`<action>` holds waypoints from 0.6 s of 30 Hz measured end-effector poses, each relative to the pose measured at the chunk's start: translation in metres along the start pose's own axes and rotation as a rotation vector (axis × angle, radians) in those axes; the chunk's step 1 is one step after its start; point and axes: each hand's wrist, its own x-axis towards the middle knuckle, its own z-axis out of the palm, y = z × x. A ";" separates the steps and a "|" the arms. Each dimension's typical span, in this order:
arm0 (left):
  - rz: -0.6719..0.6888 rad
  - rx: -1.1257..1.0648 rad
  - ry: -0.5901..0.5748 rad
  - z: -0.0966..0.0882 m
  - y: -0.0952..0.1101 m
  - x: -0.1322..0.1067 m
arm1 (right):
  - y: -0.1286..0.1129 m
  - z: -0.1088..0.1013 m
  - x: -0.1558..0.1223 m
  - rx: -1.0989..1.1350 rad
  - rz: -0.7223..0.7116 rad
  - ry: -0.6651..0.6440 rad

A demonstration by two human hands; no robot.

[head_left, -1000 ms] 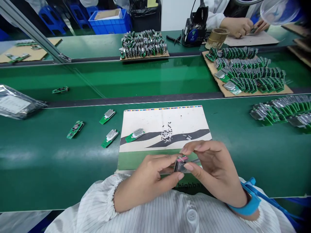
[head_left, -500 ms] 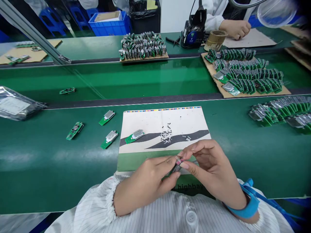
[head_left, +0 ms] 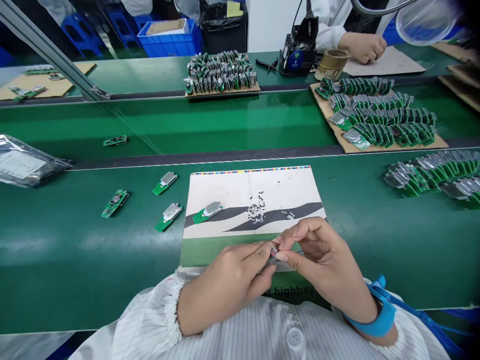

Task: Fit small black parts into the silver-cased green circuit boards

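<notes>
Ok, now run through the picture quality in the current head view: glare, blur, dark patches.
Head view: pale glare spreads over the green tabletop at left. Head view: the top right corner falls to near black. Head view: the boards at the right edge look smeared. Head view: the small part between left hand and right hand is too covered to judge.

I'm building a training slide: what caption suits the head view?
Left hand and right hand hold a small part over a printed sheet scattered with tiny pieces.
</notes>
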 end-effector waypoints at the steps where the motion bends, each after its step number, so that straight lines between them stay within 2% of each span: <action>1: 0.009 0.027 0.005 0.000 0.000 0.000 | 0.000 0.000 0.000 0.006 0.006 -0.001; 4: 0.045 0.108 0.030 0.001 0.000 0.000 | 0.000 0.001 0.002 0.020 0.016 -0.011; 8: 0.140 0.175 0.130 0.004 -0.004 0.000 | 0.002 -0.001 0.001 -0.003 0.046 -0.019; 14: 0.126 -0.048 0.182 0.007 -0.011 0.000 | 0.007 -0.011 0.003 0.014 -0.020 -0.089; 18: 0.080 -0.095 0.176 0.008 -0.010 0.000 | 0.011 -0.014 0.004 -0.159 -0.004 -0.159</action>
